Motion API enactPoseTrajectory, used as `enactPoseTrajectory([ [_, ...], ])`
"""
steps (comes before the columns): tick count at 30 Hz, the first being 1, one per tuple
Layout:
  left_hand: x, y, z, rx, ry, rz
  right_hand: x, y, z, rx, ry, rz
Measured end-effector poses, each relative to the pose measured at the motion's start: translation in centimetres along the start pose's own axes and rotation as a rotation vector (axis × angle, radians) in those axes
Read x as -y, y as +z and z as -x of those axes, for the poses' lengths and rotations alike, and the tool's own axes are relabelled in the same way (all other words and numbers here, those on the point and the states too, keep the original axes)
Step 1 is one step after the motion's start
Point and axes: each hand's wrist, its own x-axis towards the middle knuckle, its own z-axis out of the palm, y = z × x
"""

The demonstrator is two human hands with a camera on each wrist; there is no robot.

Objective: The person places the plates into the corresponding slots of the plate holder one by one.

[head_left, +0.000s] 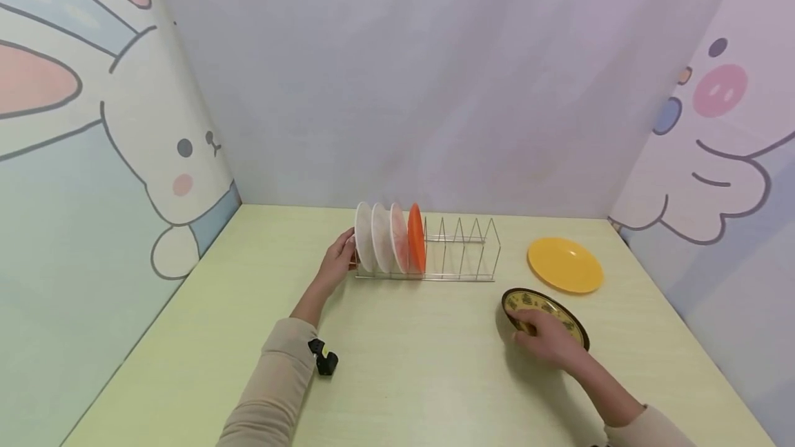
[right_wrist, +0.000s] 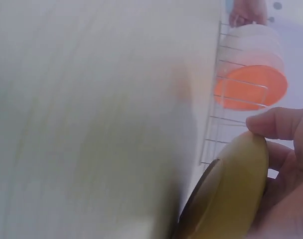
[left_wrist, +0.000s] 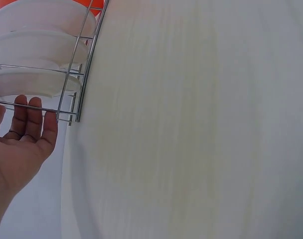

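A wire dish rack (head_left: 459, 280) stands toward the back of the table. Three white plates (head_left: 364, 239) and an orange plate (head_left: 417, 236) stand upright in its left slots. My left hand (head_left: 337, 259) grips the rack's left end; in the left wrist view, its fingers (left_wrist: 34, 119) curl at the end wire beside the outermost white plate. Off to the right, my right hand (head_left: 549, 341) pinches a yellow patterned plate (head_left: 570, 325) by its dark rim, and the plate is tilted above the table. The right wrist view shows the thumb (right_wrist: 278, 123) pressed against the plate's edge.
A flat yellow plate (head_left: 564, 265) lies on the pale table (head_left: 422, 357) to the right of the rack, just behind the patterned plate. Walls with cartoon animals rise at both sides, and a plain pale wall (head_left: 397, 88) stands behind the rack.
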Motion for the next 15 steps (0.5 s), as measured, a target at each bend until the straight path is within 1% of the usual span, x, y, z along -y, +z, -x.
enactPoseTrajectory([
  [1,0.3,0.0,-0.2,-0.008,0.001,-0.003,0.2,-0.2,0.0,-0.022,-0.006,-0.013],
  [5,0.4,0.1,-0.3,-0.034,-0.025,0.039,0.8,-0.7,0.4,-0.136,-0.008,-0.005],
  [6,0.8,0.1,-0.4,-0.042,-0.023,0.047,0.8,-0.8,0.5,-0.172,-0.013,0.005],
  [10,0.8,-0.1,-0.5,-0.041,-0.042,0.078,1.1,-1.0,0.8,-0.274,-0.004,0.025],
  [15,0.8,-0.3,-0.4,-0.022,-0.059,0.102,1.5,-1.3,1.1,-0.391,0.031,-0.004],
])
